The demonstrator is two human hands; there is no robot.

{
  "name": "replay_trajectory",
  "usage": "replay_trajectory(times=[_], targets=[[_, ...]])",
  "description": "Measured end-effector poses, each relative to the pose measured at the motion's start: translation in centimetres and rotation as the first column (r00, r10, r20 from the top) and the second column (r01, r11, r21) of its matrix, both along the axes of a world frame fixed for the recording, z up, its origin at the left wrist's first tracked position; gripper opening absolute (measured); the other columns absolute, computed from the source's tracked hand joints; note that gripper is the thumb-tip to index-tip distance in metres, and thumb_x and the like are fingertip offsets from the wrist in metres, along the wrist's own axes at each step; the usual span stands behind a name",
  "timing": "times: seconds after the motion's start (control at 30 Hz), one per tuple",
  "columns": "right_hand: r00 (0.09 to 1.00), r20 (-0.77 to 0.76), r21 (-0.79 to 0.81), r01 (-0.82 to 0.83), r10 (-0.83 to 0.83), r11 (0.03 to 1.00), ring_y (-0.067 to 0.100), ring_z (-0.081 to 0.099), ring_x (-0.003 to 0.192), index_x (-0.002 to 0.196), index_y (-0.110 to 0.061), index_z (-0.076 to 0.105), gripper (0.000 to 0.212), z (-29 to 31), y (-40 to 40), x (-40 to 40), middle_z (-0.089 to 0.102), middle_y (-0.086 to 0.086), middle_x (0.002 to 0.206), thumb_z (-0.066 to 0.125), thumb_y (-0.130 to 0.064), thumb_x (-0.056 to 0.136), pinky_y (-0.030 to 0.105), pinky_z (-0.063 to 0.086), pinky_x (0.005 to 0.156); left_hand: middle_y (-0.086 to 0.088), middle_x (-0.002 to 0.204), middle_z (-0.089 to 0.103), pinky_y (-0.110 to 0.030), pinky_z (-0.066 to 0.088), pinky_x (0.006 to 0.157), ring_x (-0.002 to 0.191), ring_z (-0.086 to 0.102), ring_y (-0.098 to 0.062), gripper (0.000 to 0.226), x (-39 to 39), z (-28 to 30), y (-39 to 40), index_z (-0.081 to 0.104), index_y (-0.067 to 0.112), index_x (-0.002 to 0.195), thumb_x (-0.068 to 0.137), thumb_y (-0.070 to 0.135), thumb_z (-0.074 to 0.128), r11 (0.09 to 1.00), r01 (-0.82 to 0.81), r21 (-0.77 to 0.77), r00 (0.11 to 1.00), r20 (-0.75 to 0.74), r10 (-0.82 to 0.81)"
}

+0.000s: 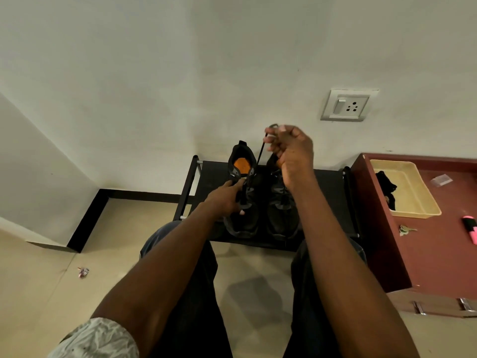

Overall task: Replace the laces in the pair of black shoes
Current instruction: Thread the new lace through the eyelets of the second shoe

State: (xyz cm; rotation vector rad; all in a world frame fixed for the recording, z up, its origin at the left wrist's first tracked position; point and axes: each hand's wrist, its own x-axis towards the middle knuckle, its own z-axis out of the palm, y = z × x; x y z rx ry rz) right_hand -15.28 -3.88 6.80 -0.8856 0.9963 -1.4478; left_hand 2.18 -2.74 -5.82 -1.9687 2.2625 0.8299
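Observation:
Two black shoes stand side by side on a low black rack [322, 192]. The left shoe [244, 218] has an orange insole showing at its heel opening. My left hand [227, 198] grips that shoe at its tongue and eyelets. A black lace [260, 152] runs taut from the left shoe's upper eyelets up to my right hand [289, 148], which is raised above the shoes and pinches the lace end. The right shoe [282, 215] sits partly behind my right forearm, with a dark lace in it.
A maroon table [438, 254] stands to the right with a beige tray [423, 202] holding something black, keys [405, 229] and a pink highlighter [471, 228]. A wall socket [346, 105] is above. My knees are under my arms; a small wrapper [83, 272] lies on the floor.

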Motion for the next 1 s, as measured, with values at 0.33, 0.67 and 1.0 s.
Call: replay_trajectory(times=[0.33, 0.67, 1.0], targets=[[0.956, -0.187, -0.266, 0.173, -0.227, 0.948, 0.021, 0.065, 0.11, 0.107, -0.005, 0.063, 0.012, 1.3, 1.2, 1.1, 0.069, 0.001, 0.117, 0.059, -0.009, 0.096, 0.032, 0.053, 0.089, -0.006, 0.162, 0.021, -0.054, 0.041, 0.109, 0.142, 0.036, -0.035, 0.106, -0.4, 0.5, -0.1, 0.008, 0.039, 0.157, 0.08, 0.037, 0.08, 1.0, -0.03, -0.004, 0.999, -0.011, 0.03], [0.162, -0.958, 0.207, -0.167, 0.234, 0.964, 0.038, 0.058, 0.101, 0.105, -0.005, 0.061, 0.016, -13.8, 0.0, 1.7, 0.062, 0.018, 0.106, 0.054, -0.004, 0.09, 0.046, 0.049, 0.085, -0.009, 0.163, 0.02, -0.054, 0.039, 0.111, 0.14, 0.039, -0.036, 0.101, -0.8, 0.6, -0.1, 0.004, 0.039, 0.157, 0.083, 0.038, 0.073, 0.999, -0.043, 0.007, 0.999, 0.022, 0.043], [0.724, -0.682, -0.027, 0.116, -0.103, 0.993, 0.016, 0.055, 0.069, 0.085, -0.014, 0.057, 0.018, -4.0, -0.8, 0.7, 0.058, -0.002, 0.076, 0.048, -0.016, 0.1, 0.035, 0.046, 0.065, -0.008, 0.164, 0.018, -0.06, 0.031, 0.114, 0.143, 0.034, -0.037, 0.104, -0.5, 0.5, 0.0, 0.005, 0.037, 0.158, 0.082, 0.038, 0.076, 1.0, -0.029, 0.0, 0.998, 0.057, 0.029]])
